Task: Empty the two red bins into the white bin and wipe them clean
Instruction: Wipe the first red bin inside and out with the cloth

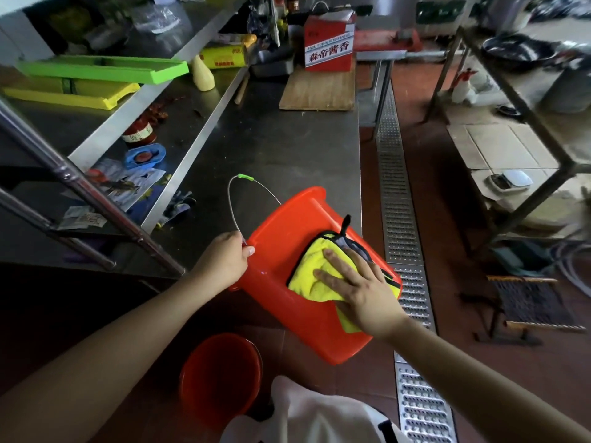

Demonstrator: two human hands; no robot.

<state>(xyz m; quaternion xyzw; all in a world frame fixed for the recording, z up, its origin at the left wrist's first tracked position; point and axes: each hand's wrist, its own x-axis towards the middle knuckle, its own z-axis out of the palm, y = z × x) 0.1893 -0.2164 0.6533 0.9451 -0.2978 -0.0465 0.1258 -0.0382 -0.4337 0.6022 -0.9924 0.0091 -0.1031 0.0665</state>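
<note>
Under the right hand [361, 289], a yellow cloth [315, 271] covers the red bin [287, 231].

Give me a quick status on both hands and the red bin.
Left hand grips tilted red plastic bin at its rim. Right hand flat, pressing yellow microfibre cloth on bin's side. Second red bin on floor. Nothing blocking.

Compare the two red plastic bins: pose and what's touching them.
The held red plastic bin is tipped over, gripped by the left hand, its side wiped with a yellow cloth under the right hand. The red plastic bin on the floor stands upright, untouched. Both are red.
</note>
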